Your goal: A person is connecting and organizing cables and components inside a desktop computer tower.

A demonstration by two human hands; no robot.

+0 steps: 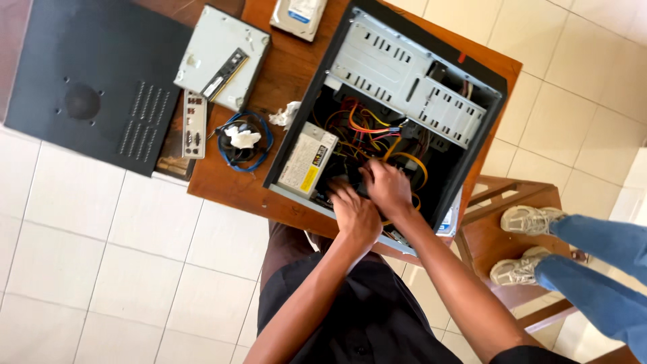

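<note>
An open black computer case (pixel 350 40) lies on its side on a brown wooden table (pixel 229 182). Inside I see a grey power supply (pixel 306 160), a grey metal drive cage (pixel 404 74) and a tangle of red, yellow and orange cables (pixel 367 128). My left hand (pixel 355 212) and my right hand (pixel 387 185) are both down in the case near its front edge, side by side, among the cables beside the power supply. Their fingers are curled and hidden in the wiring, so what they hold is unclear.
On the table left of the case lie an optical drive (pixel 212 50) with a memory stick (pixel 226 73) on it, a metal port plate (pixel 194 125), a cooler fan with blue cable (pixel 244 141), a hard drive (pixel 298 15). A black side panel (pixel 87 81) rests at far left. Another person's legs and shoes (pixel 529 219) rest on a wooden stool (pixel 505 236) at right.
</note>
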